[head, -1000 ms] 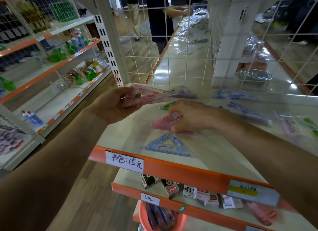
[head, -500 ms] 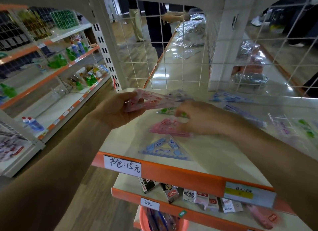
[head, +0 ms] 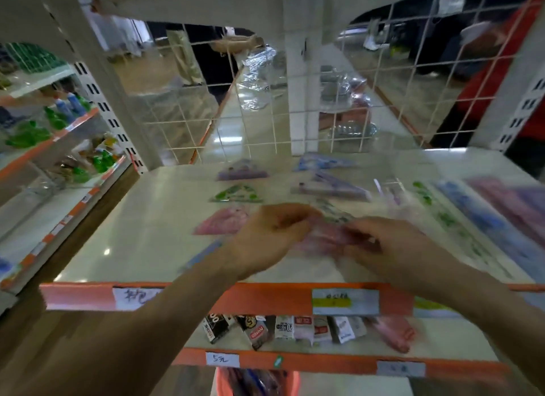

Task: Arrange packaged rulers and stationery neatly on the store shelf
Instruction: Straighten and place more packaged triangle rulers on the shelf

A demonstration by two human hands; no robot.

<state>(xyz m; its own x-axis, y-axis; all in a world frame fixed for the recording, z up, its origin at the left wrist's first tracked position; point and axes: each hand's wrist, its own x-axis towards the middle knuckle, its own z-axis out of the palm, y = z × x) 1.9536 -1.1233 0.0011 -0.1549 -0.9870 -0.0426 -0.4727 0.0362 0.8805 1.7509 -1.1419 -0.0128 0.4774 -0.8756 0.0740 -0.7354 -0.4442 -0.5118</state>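
The frame is motion-blurred. Both hands meet over the middle of the white shelf (head: 141, 233). My left hand (head: 265, 236) and my right hand (head: 380, 242) each pinch an end of a pink packaged ruler set (head: 321, 236). To the left, flat on the shelf, lie a pink triangle pack (head: 224, 221), a green one (head: 236, 193) and a purple one (head: 241, 171) in a column. A blue pack (head: 200, 255) shows partly beside my left forearm. More packaged rulers (head: 333, 186) and long ruler packs (head: 477, 218) lie to the right.
A white wire grid (head: 265, 101) backs the shelf, with a person standing beyond it. The orange shelf edge (head: 265, 297) carries price labels. Small boxed items (head: 283, 328) sit on the shelf below, above an orange basket (head: 256, 381). Another shelving unit (head: 59, 136) with bottles stands at left.
The view swung to the right and both hands moved right along the shelf. My right hand left the pink pack lying on the shelf and now grips the pack my left hand holds.
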